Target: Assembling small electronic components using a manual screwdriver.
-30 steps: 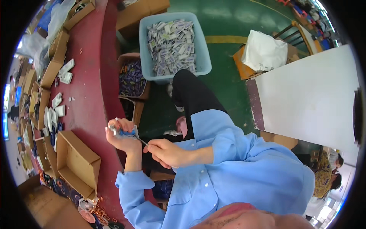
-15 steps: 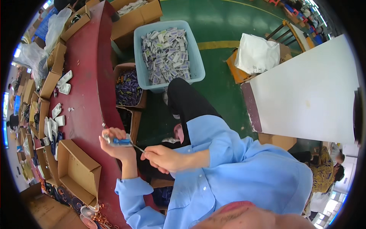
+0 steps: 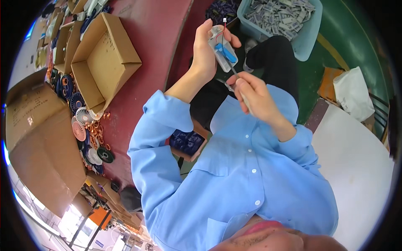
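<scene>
Working beside a dark red surface (image 3: 146, 46), above a green floor (image 3: 356, 42). Showing, toward the surface's left edge, an open brown cardboard box (image 3: 102, 62), and along that same edge, lower down, a white fan grille (image 3: 83, 116), a pink fan grille (image 3: 78, 131) and a scatter of copper-coloured rings (image 3: 96, 134). Showing, past the surface's right edge, a pale blue tub (image 3: 303, 48) heaped with small pale pieces (image 3: 278, 17), and, much nearer the body, a small box (image 3: 200, 149) of dark blue pieces (image 3: 184, 140). Cradling an open whitish casing (image 3: 224, 64) in the left hand (image 3: 205, 56), out beyond the surface's right edge, with the thumb up one side and the fingers curled round the other. Exposing a blue part (image 3: 226, 53) inside the casing, and running thin wires (image 3: 223, 33) up to a small white connector (image 3: 225, 20). Pinching a thin-shafted tool (image 3: 234, 71) between thumb and fingers of the right hand (image 3: 253, 90), pointing its shaft into the casing's near end, close to the blue part. Being too fine at the tip to tell of any contact. Wearing a light blue shirt (image 3: 234, 154) with rolled sleeves.
</scene>
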The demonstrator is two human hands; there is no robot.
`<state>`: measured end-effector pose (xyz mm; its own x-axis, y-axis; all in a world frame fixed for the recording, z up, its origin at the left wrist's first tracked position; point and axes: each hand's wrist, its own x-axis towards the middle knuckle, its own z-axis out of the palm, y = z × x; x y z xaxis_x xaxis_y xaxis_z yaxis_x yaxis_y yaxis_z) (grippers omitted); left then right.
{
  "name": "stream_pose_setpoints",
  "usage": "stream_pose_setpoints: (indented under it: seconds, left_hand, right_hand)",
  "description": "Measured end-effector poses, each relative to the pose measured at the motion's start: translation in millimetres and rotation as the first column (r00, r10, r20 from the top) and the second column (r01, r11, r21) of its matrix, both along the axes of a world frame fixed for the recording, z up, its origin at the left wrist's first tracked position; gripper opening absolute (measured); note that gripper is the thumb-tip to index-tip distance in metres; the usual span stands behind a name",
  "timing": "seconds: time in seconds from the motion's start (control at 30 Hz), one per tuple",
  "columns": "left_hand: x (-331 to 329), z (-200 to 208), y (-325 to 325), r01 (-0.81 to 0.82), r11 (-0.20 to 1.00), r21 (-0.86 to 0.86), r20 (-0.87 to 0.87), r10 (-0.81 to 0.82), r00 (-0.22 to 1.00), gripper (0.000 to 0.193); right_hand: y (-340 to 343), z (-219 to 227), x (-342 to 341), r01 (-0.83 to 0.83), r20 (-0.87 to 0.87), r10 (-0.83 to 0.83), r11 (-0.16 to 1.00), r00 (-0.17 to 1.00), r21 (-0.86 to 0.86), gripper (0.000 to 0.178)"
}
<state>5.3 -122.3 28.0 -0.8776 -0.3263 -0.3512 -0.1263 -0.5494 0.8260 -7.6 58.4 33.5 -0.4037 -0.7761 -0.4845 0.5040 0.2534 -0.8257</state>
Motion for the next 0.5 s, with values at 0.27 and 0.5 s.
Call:
stream_pose_setpoints:
  seconds: [0.27, 0.5]
  left_hand:
    - [7, 1, 6, 0.031, 0.999, -0.026, 0.004, -0.031, 1.000, 0.054]
    - [6, 1, 8, 0.023, 0.999, -0.048, 0.048, -0.021, 0.999, 0.058]
  right_hand:
    - [5, -5, 0, 0.078, -0.115, -0.077, 0.997, 0.990, 0.002, 0.027]
    - [15, -4, -5, 0.007, -0.119, -0.008, 1.000, 0.993, -0.013, 0.028]
